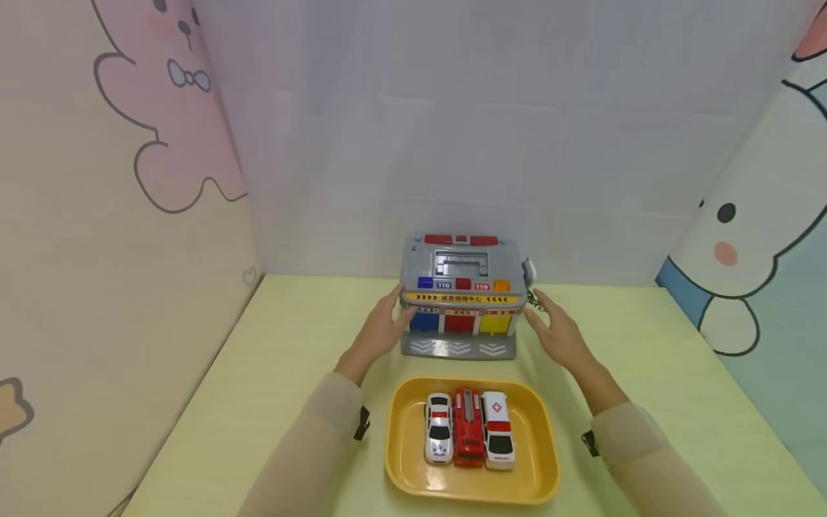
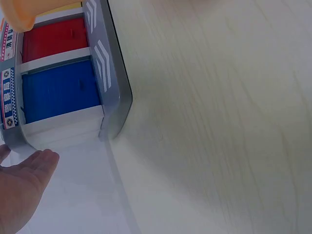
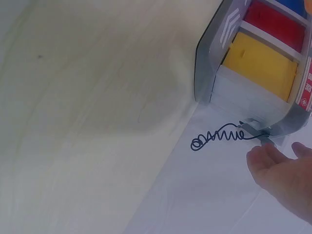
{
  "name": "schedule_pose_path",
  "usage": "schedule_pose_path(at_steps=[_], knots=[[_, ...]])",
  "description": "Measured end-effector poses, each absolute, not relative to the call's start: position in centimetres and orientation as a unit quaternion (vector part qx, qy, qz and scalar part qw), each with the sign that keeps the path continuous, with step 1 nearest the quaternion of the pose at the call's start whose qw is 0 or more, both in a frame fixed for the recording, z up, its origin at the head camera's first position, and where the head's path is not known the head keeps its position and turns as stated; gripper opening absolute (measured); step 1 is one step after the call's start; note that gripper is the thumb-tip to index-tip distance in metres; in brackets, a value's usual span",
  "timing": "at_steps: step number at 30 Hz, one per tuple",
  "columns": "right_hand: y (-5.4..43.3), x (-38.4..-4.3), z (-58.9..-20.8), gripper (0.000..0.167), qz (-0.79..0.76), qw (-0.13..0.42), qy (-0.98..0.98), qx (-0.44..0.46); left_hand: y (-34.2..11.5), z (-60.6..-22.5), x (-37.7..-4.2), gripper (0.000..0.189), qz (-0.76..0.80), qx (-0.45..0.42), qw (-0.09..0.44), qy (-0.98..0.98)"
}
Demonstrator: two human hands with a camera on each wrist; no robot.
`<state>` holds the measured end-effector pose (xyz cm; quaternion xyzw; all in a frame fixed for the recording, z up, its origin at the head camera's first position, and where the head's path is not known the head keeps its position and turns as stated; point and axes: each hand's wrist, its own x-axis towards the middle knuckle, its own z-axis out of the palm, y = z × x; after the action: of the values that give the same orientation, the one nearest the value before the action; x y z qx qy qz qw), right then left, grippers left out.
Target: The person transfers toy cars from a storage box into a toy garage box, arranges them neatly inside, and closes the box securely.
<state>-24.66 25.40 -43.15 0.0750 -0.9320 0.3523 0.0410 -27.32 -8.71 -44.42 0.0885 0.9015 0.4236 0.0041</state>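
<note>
A grey toy garage (image 1: pixel 461 287) stands near the back of the table, with blue, red and yellow doors below a yellow strip. My left hand (image 1: pixel 377 329) is at its left side, fingertips right at the wall; in the left wrist view the hand (image 2: pixel 29 183) lies close to the corner by the blue door (image 2: pixel 61 90). At the opposite side is my right hand (image 1: pixel 561 334), fingers extended beside the toy handset (image 1: pixel 530 270) and its coiled cord (image 3: pixel 219 135). Both hands look relaxed, with nothing gripped in them.
In front of the garage sits a yellow tray (image 1: pixel 403 481) holding a white police car (image 1: pixel 439 431), a red fire truck (image 1: pixel 468 431) and a white ambulance (image 1: pixel 498 431). A pale wall (image 1: pixel 400 143) rises behind the table, and printed cartoon panels flank both sides.
</note>
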Motion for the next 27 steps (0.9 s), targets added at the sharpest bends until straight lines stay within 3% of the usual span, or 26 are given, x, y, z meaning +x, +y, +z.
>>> schedule_pose_path(at_steps=[27], knots=[[23.7,-27.0,-43.1,0.068,0.549,-0.038,-0.833,0.062,-7.9,-44.5,-29.9,0.055,0.523,0.045,0.002,0.851]])
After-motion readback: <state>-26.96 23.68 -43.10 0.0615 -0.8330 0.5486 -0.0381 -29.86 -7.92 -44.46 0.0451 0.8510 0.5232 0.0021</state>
